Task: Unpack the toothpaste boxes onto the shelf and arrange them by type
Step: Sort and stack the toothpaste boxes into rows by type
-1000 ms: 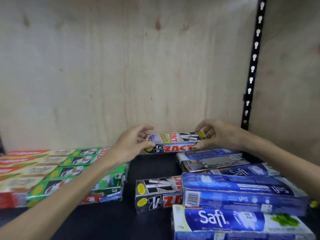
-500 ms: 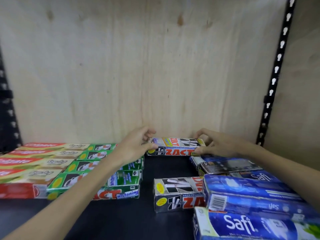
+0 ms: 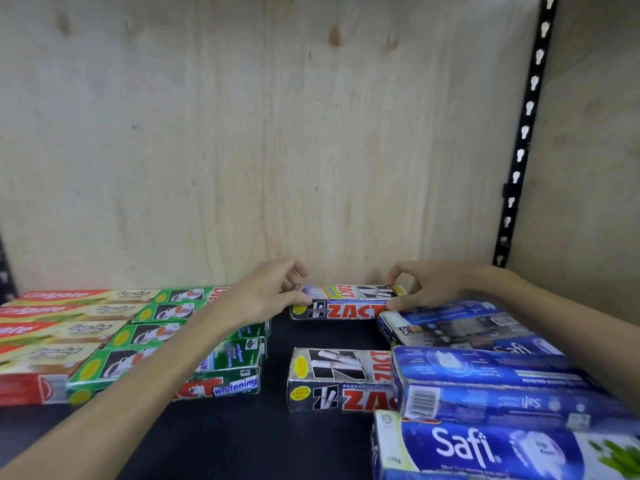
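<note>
1. Wood makes the back wall [image 3: 242,150] of this cupboard, and the dark shelf [image 3: 221,441] below it carries all the toothpaste boxes.
2. At the very back of the shelf, close to the wall, lies a black Zact box [image 3: 341,303]. It lies flat, and its long side runs from left to right, along the wall.
3. Each end of that box has a hand on it. The left hand [image 3: 268,295] pinches the left end with its thumb on the front and its fingers curled over the top. The right hand [image 3: 420,285] pinches the right end the same way.
4. Both hands are just as near to the box, because each one is already touching it. So my guess is that the next move needs both hands together, to press the box straight or let it go.
5. A second black Zact box [image 3: 341,377] lies nearer the front, well apart from the back one, with bare shelf between them. It also points left to right, so the two look like the start of one row.
6. Right of the black boxes lie the blue Safi boxes [image 3: 485,379]. One of them touches the right end of the front black box, and another sits just beside the right hand.
7. Left of the gap lie the green Zact boxes [image 3: 166,344], partly hidden under the left arm.
8. Further left are the red Colgate boxes [image 3: 45,327], side by side.
</note>
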The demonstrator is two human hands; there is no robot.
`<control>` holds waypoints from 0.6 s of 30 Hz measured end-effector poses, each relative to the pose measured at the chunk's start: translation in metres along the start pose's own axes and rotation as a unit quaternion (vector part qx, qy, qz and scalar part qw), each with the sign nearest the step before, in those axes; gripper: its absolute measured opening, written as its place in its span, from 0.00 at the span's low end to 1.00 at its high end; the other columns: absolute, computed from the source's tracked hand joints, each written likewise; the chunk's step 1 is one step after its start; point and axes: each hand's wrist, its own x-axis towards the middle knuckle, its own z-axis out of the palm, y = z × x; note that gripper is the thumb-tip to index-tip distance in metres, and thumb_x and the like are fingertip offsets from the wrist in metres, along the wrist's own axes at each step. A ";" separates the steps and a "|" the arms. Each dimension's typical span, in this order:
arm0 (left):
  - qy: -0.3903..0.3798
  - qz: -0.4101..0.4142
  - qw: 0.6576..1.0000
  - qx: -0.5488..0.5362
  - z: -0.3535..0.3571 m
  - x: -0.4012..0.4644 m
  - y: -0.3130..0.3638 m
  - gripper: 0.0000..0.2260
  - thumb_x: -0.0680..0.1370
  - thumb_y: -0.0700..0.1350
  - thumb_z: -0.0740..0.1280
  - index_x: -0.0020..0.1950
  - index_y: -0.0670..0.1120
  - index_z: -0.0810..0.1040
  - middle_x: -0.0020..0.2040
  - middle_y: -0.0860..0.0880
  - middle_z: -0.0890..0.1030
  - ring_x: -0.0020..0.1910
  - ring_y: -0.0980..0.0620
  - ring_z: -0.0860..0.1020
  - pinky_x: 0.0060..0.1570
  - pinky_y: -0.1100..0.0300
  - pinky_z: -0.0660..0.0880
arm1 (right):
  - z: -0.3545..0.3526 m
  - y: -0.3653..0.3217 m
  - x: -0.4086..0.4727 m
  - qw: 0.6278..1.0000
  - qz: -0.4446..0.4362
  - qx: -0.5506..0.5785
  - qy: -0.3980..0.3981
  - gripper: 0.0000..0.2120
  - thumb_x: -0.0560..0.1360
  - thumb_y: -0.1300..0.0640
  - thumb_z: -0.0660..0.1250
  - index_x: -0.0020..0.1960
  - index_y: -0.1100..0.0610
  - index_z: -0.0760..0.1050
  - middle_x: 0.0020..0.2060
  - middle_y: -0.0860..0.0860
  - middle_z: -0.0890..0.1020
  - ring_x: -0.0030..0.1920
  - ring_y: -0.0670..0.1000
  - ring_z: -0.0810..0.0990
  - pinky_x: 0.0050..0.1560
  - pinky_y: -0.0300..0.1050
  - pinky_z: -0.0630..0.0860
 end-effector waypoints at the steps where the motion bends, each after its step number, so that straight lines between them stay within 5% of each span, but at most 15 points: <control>1: -0.009 0.001 1.000 -0.002 0.001 0.001 0.001 0.18 0.76 0.50 0.75 0.63 0.49 0.75 0.55 0.51 0.80 0.53 0.54 0.80 0.57 0.57 0.78 | -0.002 0.000 -0.002 1.000 0.013 -0.002 -0.011 0.26 0.74 0.35 0.69 0.66 0.43 0.66 0.48 0.43 0.81 0.50 0.45 0.82 0.61 0.50 0.76; 7: -0.030 0.005 1.000 0.002 0.009 -0.001 0.001 0.17 0.77 0.48 0.73 0.64 0.48 0.75 0.56 0.51 0.79 0.54 0.55 0.80 0.57 0.58 0.77 | -0.007 -0.004 -0.006 0.998 0.037 0.012 -0.041 0.27 0.73 0.36 0.70 0.67 0.44 0.68 0.56 0.48 0.80 0.53 0.47 0.81 0.56 0.48 0.75; 13: -0.017 -0.008 1.000 0.020 0.009 -0.002 -0.001 0.15 0.78 0.45 0.73 0.62 0.47 0.75 0.55 0.47 0.80 0.55 0.49 0.79 0.59 0.51 0.77 | 0.002 -0.002 -0.001 0.999 -0.001 0.035 0.023 0.27 0.71 0.36 0.73 0.63 0.45 0.70 0.56 0.48 0.82 0.54 0.49 0.82 0.63 0.53 0.76; 18: 0.047 -0.010 0.997 0.065 0.012 -0.011 0.003 0.12 0.79 0.47 0.71 0.61 0.47 0.76 0.58 0.51 0.80 0.55 0.54 0.77 0.55 0.59 0.73 | -0.003 -0.010 -0.010 0.990 -0.030 0.090 0.109 0.27 0.65 0.34 0.76 0.57 0.47 0.76 0.50 0.47 0.84 0.51 0.49 0.83 0.56 0.47 0.78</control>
